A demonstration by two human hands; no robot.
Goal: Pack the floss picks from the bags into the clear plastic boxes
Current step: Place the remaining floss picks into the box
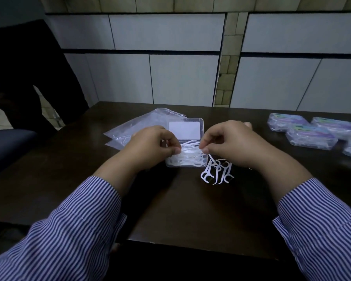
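**Both hands at the open box of floss picks**

No lettering can be read anywhere. The closed boxes (312, 136) at about two o'clock on the dark table (170, 209) carry coloured labels in purple, blue and green, but the print is too blurred to make out. The raised lid (184, 129) of the open clear box (185, 159) bears a plain white rectangle with no visible writing.

The left hand (152, 147) sits at the left edge of the open box, fingers curled inward with thumb and fingertips pressed together over the white floss picks in the box (187, 157). It appears to pinch picks there, though exactly how many cannot be told. The right hand (231, 145) hovers at the right edge of the box, fingers also curled, thumb and forefinger closed on the stem of a pick at the box's upper right corner. One finger of this hand sticks out beyond the knuckles toward twelve o'clock.

The open box lies at the table's centre, between the two hands, its lid hinged back toward twelve o'clock. A loose cluster of floss picks (216, 173) lies on the table just beside the box, at about five o'clock from it, under the right hand. Clear plastic bags (134, 126) lie flat at ten o'clock from the box, partly under its lid. Both forearms wear striped sleeves (73, 230).
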